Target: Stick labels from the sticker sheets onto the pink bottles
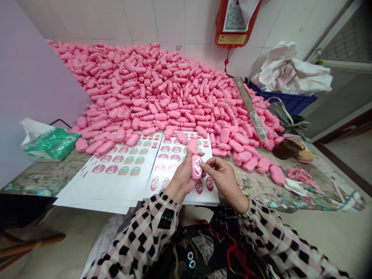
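Note:
Upright in my left hand (180, 179) is a small pink plastic bottle (193, 145), with the fingers wrapped around its sides. An oval pink-and-white sticker (197, 166) lies against the bottle's front. My right hand (225, 179) has its thumb and index finger pinched together at the sticker's right edge; whether the sticker is fully stuck down I cannot tell. Beneath the hands lies a sheet of stickers (159, 182) with rows of pink and green labels. Another sticker sheet (112, 186) lies to its left, overlapping further paper.
A large heap of pink bottles (151, 85) covers the back of the worn table (247, 190). A metal-looking bar (250, 109) leans on the heap. At left sits a green tissue pack (52, 143). A blue crate (286, 101) with white bags stands at right.

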Tool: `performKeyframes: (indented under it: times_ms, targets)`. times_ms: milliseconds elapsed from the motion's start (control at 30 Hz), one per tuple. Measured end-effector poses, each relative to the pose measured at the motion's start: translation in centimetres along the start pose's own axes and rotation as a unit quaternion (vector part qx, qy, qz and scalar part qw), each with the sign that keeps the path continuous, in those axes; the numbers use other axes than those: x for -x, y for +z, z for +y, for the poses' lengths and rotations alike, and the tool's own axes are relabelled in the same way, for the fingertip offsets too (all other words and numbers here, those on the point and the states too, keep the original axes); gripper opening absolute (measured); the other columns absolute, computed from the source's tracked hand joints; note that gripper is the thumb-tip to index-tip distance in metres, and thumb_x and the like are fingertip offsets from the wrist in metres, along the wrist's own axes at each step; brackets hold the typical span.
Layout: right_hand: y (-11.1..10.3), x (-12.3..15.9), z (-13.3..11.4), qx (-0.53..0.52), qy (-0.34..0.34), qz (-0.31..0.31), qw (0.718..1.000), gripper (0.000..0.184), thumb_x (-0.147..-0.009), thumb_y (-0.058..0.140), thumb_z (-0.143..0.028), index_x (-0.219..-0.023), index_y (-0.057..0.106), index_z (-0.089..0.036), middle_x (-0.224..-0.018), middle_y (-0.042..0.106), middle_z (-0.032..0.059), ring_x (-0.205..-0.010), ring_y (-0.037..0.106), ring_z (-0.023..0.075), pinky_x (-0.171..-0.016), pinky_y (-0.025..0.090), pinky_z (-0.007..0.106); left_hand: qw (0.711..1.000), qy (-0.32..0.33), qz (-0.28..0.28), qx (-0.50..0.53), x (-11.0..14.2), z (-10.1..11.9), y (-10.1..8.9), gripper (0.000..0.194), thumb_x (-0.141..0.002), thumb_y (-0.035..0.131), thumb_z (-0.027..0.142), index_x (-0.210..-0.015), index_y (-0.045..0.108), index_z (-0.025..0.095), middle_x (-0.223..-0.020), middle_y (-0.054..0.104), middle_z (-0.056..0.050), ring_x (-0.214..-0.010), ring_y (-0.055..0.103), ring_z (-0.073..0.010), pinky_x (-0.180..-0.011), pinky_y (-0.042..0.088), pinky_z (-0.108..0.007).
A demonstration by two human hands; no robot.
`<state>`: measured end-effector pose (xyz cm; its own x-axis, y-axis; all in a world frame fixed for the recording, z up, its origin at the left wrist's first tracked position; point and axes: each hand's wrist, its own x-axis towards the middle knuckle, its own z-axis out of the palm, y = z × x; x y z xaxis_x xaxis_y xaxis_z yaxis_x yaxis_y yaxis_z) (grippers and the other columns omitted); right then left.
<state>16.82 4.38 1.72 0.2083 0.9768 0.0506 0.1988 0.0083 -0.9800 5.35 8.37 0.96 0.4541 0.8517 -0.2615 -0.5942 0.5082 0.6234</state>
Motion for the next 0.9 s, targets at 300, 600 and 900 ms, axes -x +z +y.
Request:
performKeyframes:
  times_ms: [300,600,900]
  targets:
    - [0.0,0.6,0.5,-0.018,0.043,-0.013,0.999,0.032,-0.073,0.062,-0.052,-0.075,0.057,-0.021,-0.055,0.058,-0.0032,-0.037,0.048,0.0116,-0.036,0.035,0.024,0.992,-0.059,-0.022,-0.11,1.1,0.7,0.2,0.067,-0.074,0.04,0.072,-0.111,0.052,0.017,-0.069,0.059,-0.003,-0.051,0.06,-0.0161,-0.044,0.05,-0.03]
    - [-2.6,1.1,-0.3,0.298,-0.134,0.033,0.945,0.026,-0.081,0.055,-0.047,-0.085,0.065,-0.023,-0.086,0.064,0.0036,-0.077,0.057,0.0168,-0.067,0.04,0.027,0.967,-0.099,-0.119,-0.2,3.0,2.0,-0.4,0.056,-0.065,0.071,0.015,-0.11,0.038,0.021,-0.081,0.063,-0.002,-0.063,0.066,-0.0172,-0.064,0.053,-0.034]
    - [-0.5,0.8,0.7,-0.008,-0.011,-0.083,0.996,0.032,-0.073,0.062,-0.05,-0.085,0.059,-0.02,-0.073,0.059,-0.0022,-0.052,0.048,0.0097,-0.046,0.038,0.023,0.944,-0.095,-0.14,-0.283,5.4,0.8,-0.4,0.032,-0.082,0.054,0.033,-0.105,0.035,0.023,-0.063,0.056,0.005,-0.04,0.052,-0.01,-0.038,0.041,-0.021]
